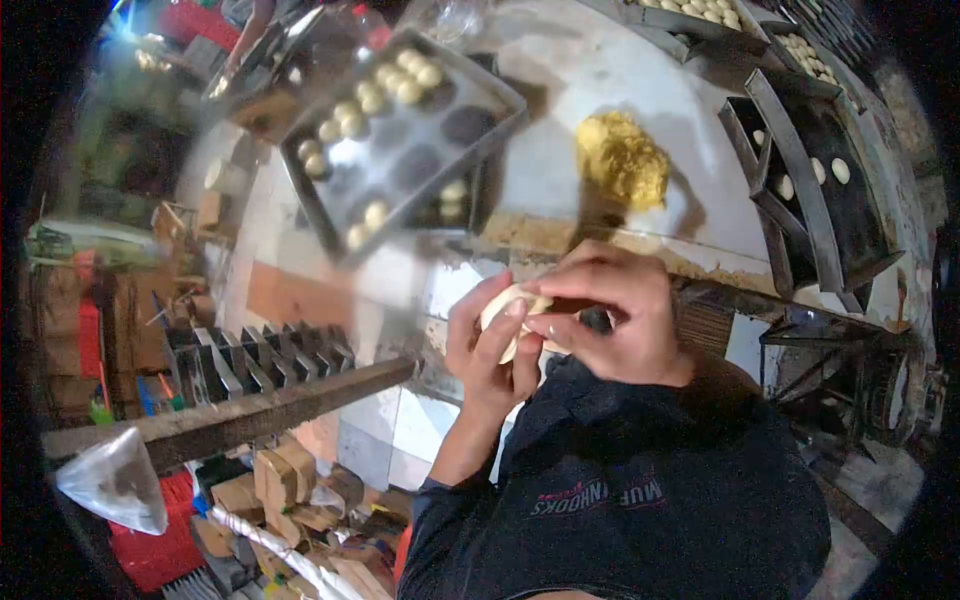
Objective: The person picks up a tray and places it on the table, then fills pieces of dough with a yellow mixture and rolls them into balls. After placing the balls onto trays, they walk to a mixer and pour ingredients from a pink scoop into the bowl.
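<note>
The piece of dough (502,303) is showing pale cream, and the dough balls (408,92) are repeating that tone. The mound (622,160) is standing out in strong yellow against the whitish tabletop (700,110). The tray (415,168) is displaying grey metal with blackish rounded patches. The shirt (690,450) is appearing black, its lettering (598,496) running in red and pale grey. The floor (290,295) is combining white and terracotta.
</note>
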{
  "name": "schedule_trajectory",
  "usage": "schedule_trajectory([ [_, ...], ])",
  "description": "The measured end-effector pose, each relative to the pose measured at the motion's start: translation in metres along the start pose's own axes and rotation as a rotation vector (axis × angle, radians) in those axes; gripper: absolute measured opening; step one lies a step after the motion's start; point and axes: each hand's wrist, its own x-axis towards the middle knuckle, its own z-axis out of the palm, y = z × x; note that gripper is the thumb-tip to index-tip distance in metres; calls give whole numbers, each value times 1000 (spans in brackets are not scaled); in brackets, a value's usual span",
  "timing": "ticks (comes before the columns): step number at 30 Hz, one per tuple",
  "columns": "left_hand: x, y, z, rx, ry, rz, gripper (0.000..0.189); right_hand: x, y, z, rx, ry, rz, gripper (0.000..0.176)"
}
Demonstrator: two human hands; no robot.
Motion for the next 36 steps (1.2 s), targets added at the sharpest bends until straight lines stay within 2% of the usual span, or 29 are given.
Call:
schedule_trajectory([
  [3, -14, 30, -20, 342, -72, -182, 45, -13, -31, 23, -198, -44, -57, 25],
  [4, -16, 28, -32, 435, -242, -66, 78, -20, -29, 30, -267, -13, -118, 23],
  [5, -18, 31, -33, 427, -252, -72, 78, -26, -29, 32, -270, -10, -105, 23],
  [7, -18, 38, -28, -39, 6, -288, 70, -29, -26, 28, -218, -24, -202, 21],
  [8, -20, 41, -27, -380, 18, -452, 68, -25, -25, 22, -205, -33, -291, 25],
  [9, -20, 29, -29, -589, -81, -388, 69, -24, -31, 17, -216, -28, -292, 25],
  [11, -24, 46, -21, -834, -25, -650, 68, -21, -43, 6, -186, 63, -72, 15],
  [12, -20, 45, -7, -824, -15, -533, 58, -21, -47, 2, -182, 110, 59, 9],
  [13, -14, 50, 1, -662, -71, -531, 51, -24, -38, -6, -200, 124, 59, 9],
  [15, 7, 66, 24, -1156, -3, -1241, 48, -33, -12, -21, -29, 113, 58, 18],
  [16, 8, 61, 37, -1156, -23, -1241, 48, -36, -9, -37, 82, 92, 150, 23],
  [17, 8, 52, 52, -1346, 91, -1400, 46, -35, -7, -51, 81, 106, 141, 23],
  [18, 13, 46, 67, -1531, 216, -1559, 44, -33, -4, -66, -46, 71, 79, 25],
  [19, 27, 57, 88, -1284, 284, -1648, 40, -33, 1, -80, -173, 39, 23, 28],
  [20, 26, 54, 105, -1273, 219, -1622, 38, -37, 13, -91, -292, 55, -38, 35],
  [23, 28, 51, 165, -1221, 60, -1544, 38, -43, 36, -150, -321, 114, 16, 42],
  [25, 30, 47, 205, -1087, -208, -840, 43, -43, 39, -190, -301, 229, 42, 39],
  [26, 37, 49, 218, -881, -315, -709, 50, -38, 29, -214, -174, 247, 195, 37],
  [27, 50, 53, 234, -745, -403, -461, 52, -37, 24, -235, -47, 265, 344, 34],
  [29, 73, 57, 259, -708, -565, -304, 51, -47, 27, -272, -47, 128, 312, 36],
  [31, 96, 62, 290, -805, -578, -147, 33, -58, 41, -287, -230, 296, -5, 36],
  [32, 101, 67, 303, -781, -534, -90, 24, -60, 36, -290, -97, 358, 5, 34],
  [33, 105, 71, 314, -754, -491, -35, 17, -61, 35, -297, -111, 366, -24, 40],
  [34, 103, 76, 325, -646, -390, -43, 14, -61, 28, -303, -212, 387, -4, 39],
  [35, 107, 80, 337, -499, -341, 61, 18, -59, 20, -309, -312, 408, 16, 37],
  [36, 106, 87, 347, -499, -318, 49, 26, -63, 21, -314, -318, 418, 13, 37],
])
